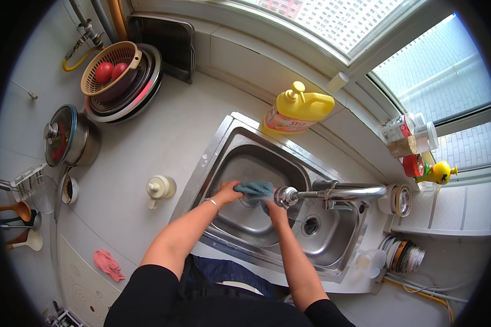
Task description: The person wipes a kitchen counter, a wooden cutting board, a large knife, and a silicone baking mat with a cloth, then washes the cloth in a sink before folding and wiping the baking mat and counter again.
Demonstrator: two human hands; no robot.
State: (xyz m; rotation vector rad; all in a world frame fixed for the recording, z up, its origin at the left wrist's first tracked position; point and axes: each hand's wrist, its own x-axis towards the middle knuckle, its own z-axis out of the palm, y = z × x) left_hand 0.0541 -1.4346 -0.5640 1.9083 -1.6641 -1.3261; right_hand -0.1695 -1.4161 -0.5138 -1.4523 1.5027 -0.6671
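A blue-green cloth [254, 188] is stretched between my two hands over the larger basin of a stainless steel double sink [245, 157]. My left hand [228, 191], with a bracelet at the wrist, grips the cloth's left end. The cloth's right part hangs from my right hand [276, 210], just below the chrome faucet's spout [286, 196]. Water seems to run onto the cloth there. The spout partly hides the right hand and the cloth beside it.
A yellow jug with a pump [296, 108] stands behind the sink. Left of the sink are a pump bottle [160, 187], a pink cloth [108, 265], a lidded pot [86, 139] and stacked basins under a colander [90, 79]. Stacked dishes [401, 254] stand at the right.
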